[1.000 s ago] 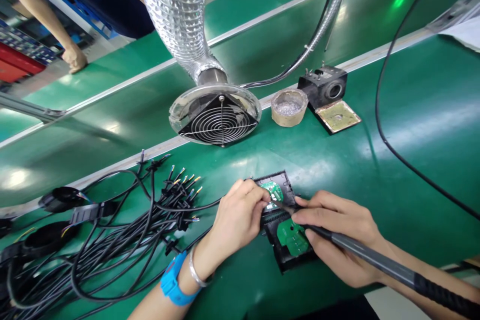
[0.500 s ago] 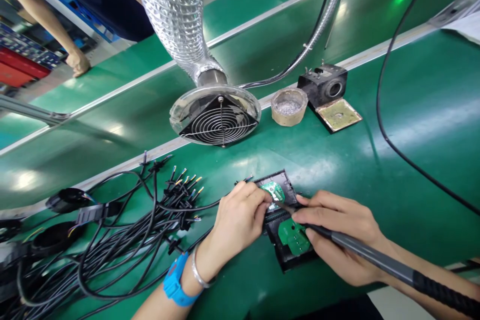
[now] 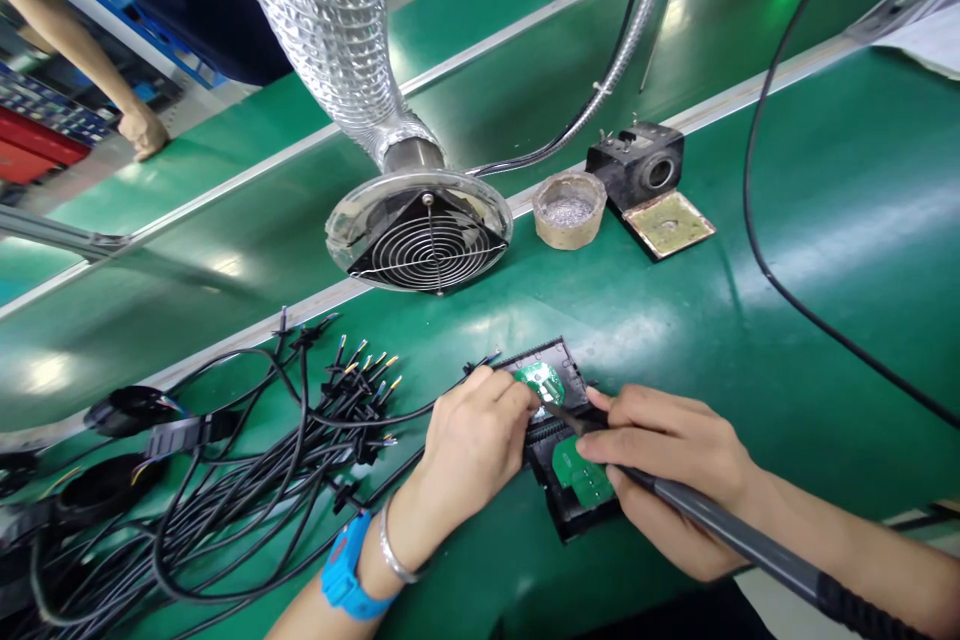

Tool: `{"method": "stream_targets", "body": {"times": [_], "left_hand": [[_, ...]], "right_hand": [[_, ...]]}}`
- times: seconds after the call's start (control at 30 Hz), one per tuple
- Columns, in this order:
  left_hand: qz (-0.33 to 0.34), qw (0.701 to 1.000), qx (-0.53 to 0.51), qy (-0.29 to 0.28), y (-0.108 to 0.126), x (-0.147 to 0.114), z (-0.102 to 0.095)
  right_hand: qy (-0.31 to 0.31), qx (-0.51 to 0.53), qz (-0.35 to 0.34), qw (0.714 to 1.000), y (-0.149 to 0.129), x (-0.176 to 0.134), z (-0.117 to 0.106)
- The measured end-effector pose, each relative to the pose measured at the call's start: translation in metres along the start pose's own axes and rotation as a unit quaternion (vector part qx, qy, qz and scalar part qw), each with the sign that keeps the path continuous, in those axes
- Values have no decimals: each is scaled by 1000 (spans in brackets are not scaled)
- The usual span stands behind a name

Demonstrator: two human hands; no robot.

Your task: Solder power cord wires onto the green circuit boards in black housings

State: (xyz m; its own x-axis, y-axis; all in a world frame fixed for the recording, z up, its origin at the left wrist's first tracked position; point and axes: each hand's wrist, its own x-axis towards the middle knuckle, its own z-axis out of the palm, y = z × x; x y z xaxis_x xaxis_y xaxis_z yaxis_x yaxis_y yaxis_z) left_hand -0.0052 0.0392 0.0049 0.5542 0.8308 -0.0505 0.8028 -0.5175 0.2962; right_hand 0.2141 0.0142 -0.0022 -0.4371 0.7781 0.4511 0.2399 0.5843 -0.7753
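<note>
My right hand [image 3: 682, 465] is wrapped round a soldering iron [image 3: 720, 520], whose tip reaches the upper green circuit board [image 3: 541, 382]. That board sits in one black plastic case half [image 3: 571, 360]. A second green board [image 3: 577, 470] lies in the other black case half [image 3: 574, 525], just below it. My left hand [image 3: 476, 440] is closed, its fingertips pinched at the left edge of the upper board beside the iron's tip. What they pinch is hidden behind the fingers. A black cable [image 3: 420, 413] runs in behind this hand.
A heap of black cables [image 3: 277, 480] with bared wire ends lies left. An extractor hood [image 3: 431, 240] on a foil duct [image 3: 330, 30] hangs ahead. Behind stand a round solder pot [image 3: 568, 220] and an iron stand [image 3: 649, 165]. A co-worker's arm [image 3: 82, 40] rests across the bench.
The whole view has shifted slightly, so the scene sits a little further left. Both hands keep nearly the same pose, with the iron's tip still at the upper board.
</note>
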Motion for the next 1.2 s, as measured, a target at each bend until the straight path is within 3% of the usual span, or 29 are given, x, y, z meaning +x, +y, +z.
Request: {"method": "stream_targets", "body": {"times": [0.3, 0.63, 0.87, 1.1, 1.2], "left_hand": [[25, 1000, 16, 7, 1, 1, -2], [39, 999, 30, -13, 2, 1, -5], [9, 999, -14, -44, 9, 5, -16], [16, 999, 14, -24, 12, 8, -11], [22, 999, 8, -40, 10, 8, -13]], "right_hand": [[63, 48, 35, 996, 2, -3, 2], [85, -10, 44, 995, -1, 3, 3], [56, -149, 8, 987, 8, 1, 14], [57, -295, -10, 954, 5, 4, 27], [67, -334, -14, 940, 1, 8, 31]]}}
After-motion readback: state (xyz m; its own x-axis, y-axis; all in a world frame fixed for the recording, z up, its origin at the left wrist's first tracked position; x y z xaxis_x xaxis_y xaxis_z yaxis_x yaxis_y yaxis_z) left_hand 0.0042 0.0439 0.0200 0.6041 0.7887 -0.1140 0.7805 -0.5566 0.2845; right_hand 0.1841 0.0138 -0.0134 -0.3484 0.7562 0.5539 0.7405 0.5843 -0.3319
